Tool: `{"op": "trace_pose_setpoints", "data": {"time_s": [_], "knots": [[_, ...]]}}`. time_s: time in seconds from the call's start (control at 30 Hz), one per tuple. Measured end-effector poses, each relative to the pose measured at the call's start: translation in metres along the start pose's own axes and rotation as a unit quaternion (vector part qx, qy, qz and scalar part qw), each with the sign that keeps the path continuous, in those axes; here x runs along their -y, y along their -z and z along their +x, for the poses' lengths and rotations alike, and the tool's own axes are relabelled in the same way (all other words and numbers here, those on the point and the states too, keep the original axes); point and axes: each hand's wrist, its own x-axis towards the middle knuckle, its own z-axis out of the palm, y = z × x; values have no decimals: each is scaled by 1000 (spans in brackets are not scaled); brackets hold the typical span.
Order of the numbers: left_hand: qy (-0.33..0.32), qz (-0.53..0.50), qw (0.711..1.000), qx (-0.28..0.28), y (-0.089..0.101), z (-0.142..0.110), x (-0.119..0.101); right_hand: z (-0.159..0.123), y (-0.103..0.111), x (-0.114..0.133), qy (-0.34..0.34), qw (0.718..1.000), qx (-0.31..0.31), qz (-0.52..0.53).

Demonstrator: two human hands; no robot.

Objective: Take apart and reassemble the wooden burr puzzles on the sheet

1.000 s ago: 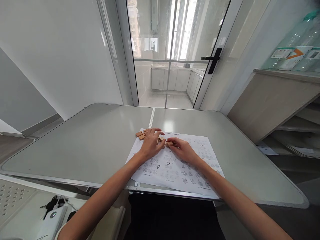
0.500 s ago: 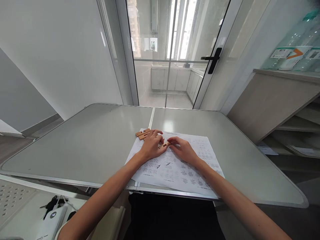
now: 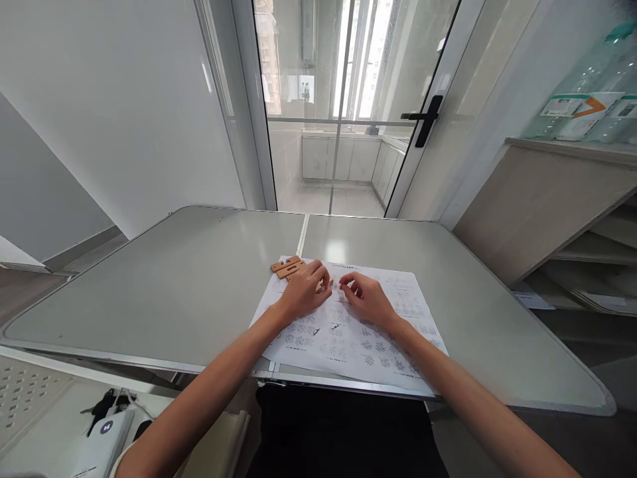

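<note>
Several slotted wooden pieces point(image 3: 283, 273) lie loose just beyond the left hand point(image 3: 302, 291), which seems to pinch another piece point(image 3: 320, 287) over the printed sheet point(image 3: 403, 309) — whether the curled right hand point(image 3: 369, 300) beside it holds anything cannot be told. Work looks underway — no joined form shows.

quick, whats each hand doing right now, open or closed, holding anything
Left hand: closed on a wooden piece.
Right hand: curled, nothing visible in it; whether it grips something small cannot be told.
</note>
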Motion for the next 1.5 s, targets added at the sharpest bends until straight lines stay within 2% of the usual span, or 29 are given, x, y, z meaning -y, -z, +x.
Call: {"op": "trace_pose_setpoints", "data": {"time_s": [0.1, 0.27, 0.6, 1.03, 1.5], "knots": [[-44, -3, 998, 38, -2, -3, 2, -1, 0, 1, 14, 1000, 7, -21], [-63, 0, 996, 64, -5, -8, 6, -2, 0, 0, 15, 999, 17, -39], [-65, 14, 995, 79, -9, -9, 10, -3, 0, -2, 20, 997, 40, -68], [-55, 16, 995, 85, -7, -8, 8, -3, 3, 6, 11, 997, 44, -62], [-60, 16, 994, 88, -7, -9, 8, -4, 2, 2, 19, 997, 49, -63]]}}
